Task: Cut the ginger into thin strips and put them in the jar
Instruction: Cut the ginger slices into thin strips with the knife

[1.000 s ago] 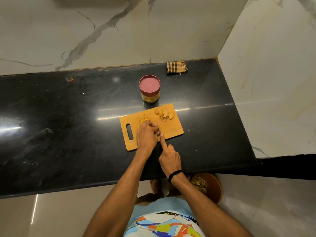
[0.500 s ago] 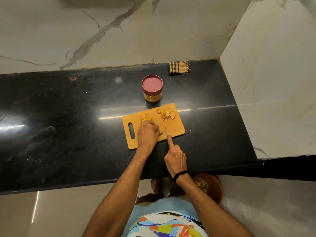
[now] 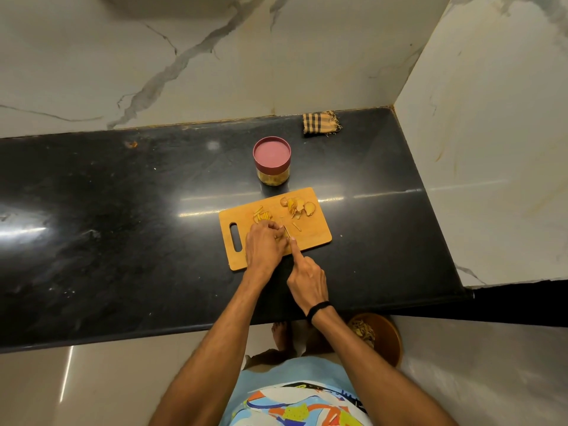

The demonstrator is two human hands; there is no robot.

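Curled left hand [image 3: 266, 245]; right hand [image 3: 306, 277] fisted, forefinger extended.

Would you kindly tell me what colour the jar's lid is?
The jar's lid is a dull pinkish red, clearest in the head view.

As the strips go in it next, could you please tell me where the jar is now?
In the head view, the jar, its maroon lid on, stands on the black counter behind the cutting board, left of the checked cloth.

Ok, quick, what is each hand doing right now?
Left hand: fingers curled, pinning a ginger piece on the cutting board.
Right hand: grips the knife, index finger along the blade.
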